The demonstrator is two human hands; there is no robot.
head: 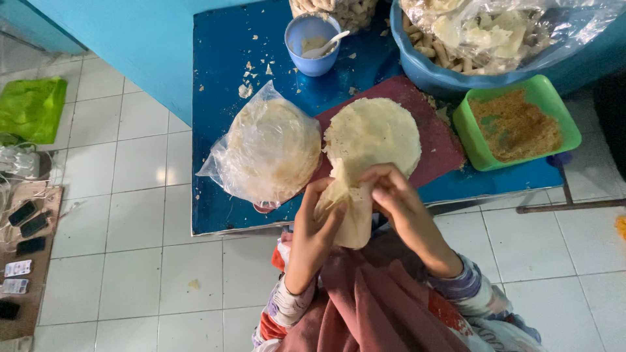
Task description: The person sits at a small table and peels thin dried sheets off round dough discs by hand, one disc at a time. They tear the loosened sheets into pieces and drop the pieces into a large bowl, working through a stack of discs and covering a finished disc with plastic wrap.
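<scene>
Head view: a thin pastry sheet [352, 212] is gripped by left hand [317, 225] and right hand [394, 195] above the desk [222, 78] edge. Bagged wrappers [268, 151], a wrapper stack [373, 133], blue cup [313, 44] and green crumb tray [515, 124] are noted beyond.

Colours & patterns, tabletop and floor

Pale cream wrapper [349, 208]; same cream on round sheet [373, 133] laid on maroon board [437, 146]. Table [222, 78] painted glossy blue w/ pale crumbs. Cup [313, 49] light blue, basin [443, 78] darker blue, tray [561, 111] bright green w/ orange-brown crumbs [515, 124]. Floor tiles [130, 195] white, grey-lined. Sleeves [469, 287] patterned purple, white, red.
</scene>
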